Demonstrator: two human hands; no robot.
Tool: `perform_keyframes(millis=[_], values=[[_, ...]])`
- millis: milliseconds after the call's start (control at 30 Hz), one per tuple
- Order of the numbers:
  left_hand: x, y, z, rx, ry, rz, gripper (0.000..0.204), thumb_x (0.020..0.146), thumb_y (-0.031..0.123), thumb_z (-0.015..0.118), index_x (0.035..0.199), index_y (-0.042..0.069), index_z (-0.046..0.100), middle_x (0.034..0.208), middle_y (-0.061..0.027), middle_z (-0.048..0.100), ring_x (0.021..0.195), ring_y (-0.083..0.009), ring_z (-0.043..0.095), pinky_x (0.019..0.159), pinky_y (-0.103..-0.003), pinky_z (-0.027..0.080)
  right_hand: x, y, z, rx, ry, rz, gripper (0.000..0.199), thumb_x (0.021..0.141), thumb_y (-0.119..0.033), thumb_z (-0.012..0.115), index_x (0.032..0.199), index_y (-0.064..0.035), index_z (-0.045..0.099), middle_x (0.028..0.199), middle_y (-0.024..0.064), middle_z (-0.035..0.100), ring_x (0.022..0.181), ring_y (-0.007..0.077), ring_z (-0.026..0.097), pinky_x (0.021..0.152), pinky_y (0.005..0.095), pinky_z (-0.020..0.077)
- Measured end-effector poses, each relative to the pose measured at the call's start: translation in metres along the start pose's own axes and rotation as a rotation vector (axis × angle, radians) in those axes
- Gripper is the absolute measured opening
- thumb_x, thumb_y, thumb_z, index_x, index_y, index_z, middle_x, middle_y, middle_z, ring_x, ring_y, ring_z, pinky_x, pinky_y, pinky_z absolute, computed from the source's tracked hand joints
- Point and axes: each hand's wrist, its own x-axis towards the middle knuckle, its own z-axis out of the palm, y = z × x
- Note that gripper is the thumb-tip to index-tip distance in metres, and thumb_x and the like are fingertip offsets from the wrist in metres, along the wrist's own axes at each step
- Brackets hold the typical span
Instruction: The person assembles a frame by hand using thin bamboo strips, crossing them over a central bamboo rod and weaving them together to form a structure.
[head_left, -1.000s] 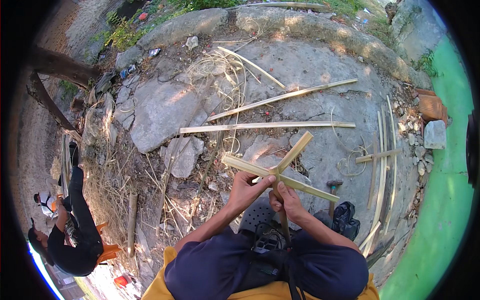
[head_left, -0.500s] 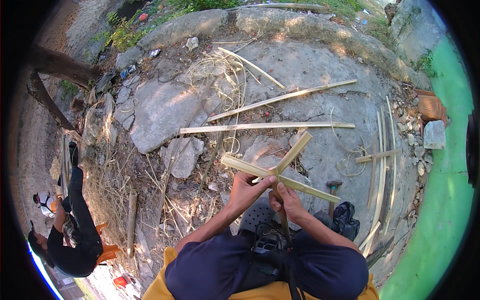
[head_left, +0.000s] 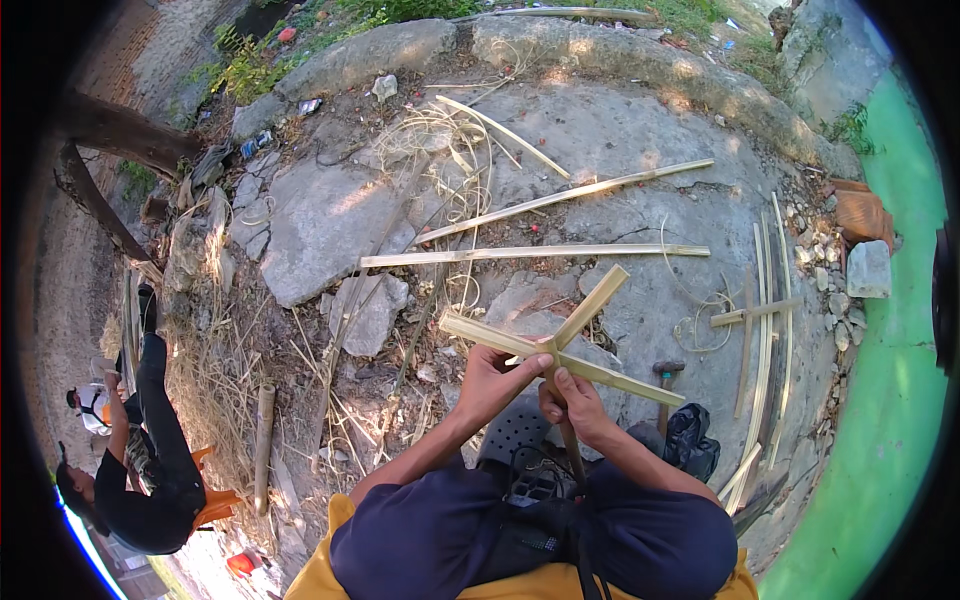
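Two pale bamboo strips cross each other in front of my knees. One strip (head_left: 625,382) slants across from upper left to lower right, and the other strip (head_left: 594,300) runs from the upper right down toward my lap. My left hand (head_left: 488,388) is closed around the slanting strip just left of the crossing, its thumb pressed near the joint. Right below the crossing, my right hand (head_left: 578,404) grips the lengthwise strip with fingers bent and thumb raised against it. Whether a thin binding passes round the joint is too small to tell.
Loose bamboo strips (head_left: 540,252) lie ahead on cracked concrete, beside tangled thin shavings (head_left: 430,140). More long strips (head_left: 762,340) lie at the right, near a hammer (head_left: 667,371) and a black plastic bag (head_left: 692,440). A seated person (head_left: 150,490) works at the far left.
The crossed strips have shifted very slightly to the right in my hands, with both grips kept. At the left, the seated person's hand has risen.
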Motion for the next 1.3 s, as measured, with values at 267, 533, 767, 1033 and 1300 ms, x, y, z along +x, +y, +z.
perform_keyframes(millis=[267, 533, 767, 1033, 1300], values=[[0.000, 0.002, 0.001, -0.019, -0.027, 0.014, 0.033, 0.091, 0.010, 0.077, 0.120, -0.002, 0.071, 0.111, -0.0101, 0.074, 0.106, -0.0137, 0.067, 0.095, -0.032, 0.053, -0.002, -0.004, 0.000, -0.011, 0.009, 0.007, 0.055, 0.107, -0.057, 0.040, 0.084, -0.0096, 0.055, 0.063, -0.0026, 0.047, 0.056, 0.0070, 0.043, 0.054, 0.0235, 0.0345], [-0.001, 0.002, 0.002, -0.024, -0.040, 0.038, 0.031, 0.092, 0.007, 0.075, 0.122, -0.002, 0.070, 0.114, -0.0097, 0.073, 0.109, -0.0144, 0.066, 0.099, -0.033, 0.052, -0.001, -0.003, -0.001, 0.026, 0.006, 0.008, 0.048, 0.108, -0.054, 0.040, 0.098, -0.0095, 0.057, 0.063, -0.0026, 0.048, 0.055, 0.0062, 0.042, 0.051, 0.0231, 0.0323], [-0.001, 0.000, -0.001, -0.018, -0.056, 0.032, 0.032, 0.093, 0.006, 0.075, 0.123, -0.002, 0.070, 0.115, -0.0100, 0.073, 0.112, -0.0148, 0.065, 0.101, -0.032, 0.051, -0.001, -0.008, 0.002, 0.042, 0.011, 0.008, 0.047, 0.108, -0.053, 0.040, 0.100, -0.0094, 0.056, 0.063, -0.0020, 0.049, 0.054, 0.0063, 0.042, 0.051, 0.0228, 0.0325], [0.001, -0.004, -0.006, -0.039, -0.122, 0.112, 0.030, 0.094, -0.002, 0.068, 0.123, -0.002, 0.070, 0.124, -0.0097, 0.070, 0.116, -0.0155, 0.063, 0.101, -0.032, 0.051, -0.003, -0.013, 0.001, 0.104, -0.033, 0.018, 0.046, 0.108, -0.051, 0.042, 0.111, -0.0073, 0.055, 0.067, 0.0007, 0.050, 0.054, 0.0065, 0.040, 0.049, 0.0226, 0.0314], [0.004, 0.010, -0.001, 0.129, -0.080, 0.195, 0.028, 0.097, -0.005, 0.062, 0.123, 0.001, 0.070, 0.127, -0.0110, 0.067, 0.112, -0.0186, 0.065, 0.099, -0.032, 0.052, -0.009, -0.038, 0.003, 0.197, -0.054, 0.081, 0.060, 0.108, -0.049, 0.046, 0.152, -0.0096, 0.033, 0.075, 0.0031, 0.050, 0.055, 0.0069, 0.037, 0.049, 0.0212, 0.0298]])
